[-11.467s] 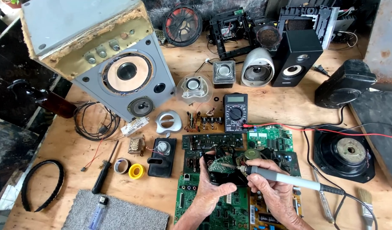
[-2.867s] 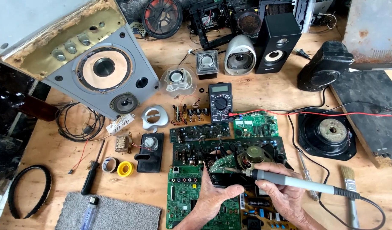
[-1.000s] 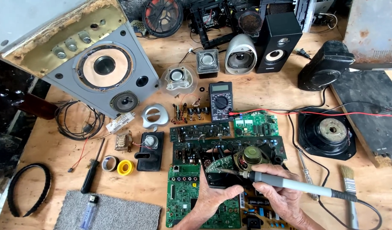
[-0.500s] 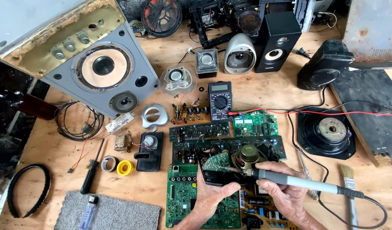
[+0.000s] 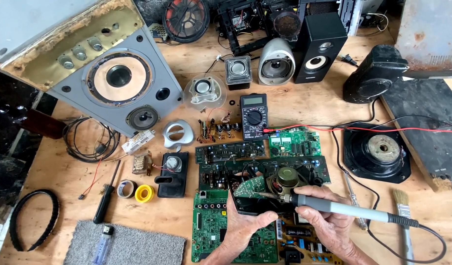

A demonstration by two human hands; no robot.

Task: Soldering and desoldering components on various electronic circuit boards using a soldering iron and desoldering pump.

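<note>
Left hand: your left hand (image 5: 245, 226), low centre of the frame, is curled around the lower edge of a dark-framed small circuit board (image 5: 249, 189), thumb along its near rim.
Right hand: your right hand (image 5: 329, 223), low right of centre, is closed in a pen grip on the grey soldering iron (image 5: 341, 208); its tip points left onto the small board.
Work piece: the small circuit board sits tilted in your hand just above the green mainboard (image 5: 211, 230), bottom centre.
Handling: it looks light, stiff and thin, and likely fragile at the joints. Take it by the bare edges. The iron is best taken by its grey handle only.
Near left: grey mat (image 5: 132, 245) with a lighter (image 5: 103, 240), a screwdriver (image 5: 107, 198) and a yellow tape roll (image 5: 144, 193).
Near right: paintbrush (image 5: 403, 216), lower right.
Middle: black multimeter (image 5: 254, 117), centre, with a red lead running right.
Far: large grey speaker cabinet (image 5: 113, 83), upper left; black bookshelf speaker (image 5: 319, 46), top centre-right.
</note>
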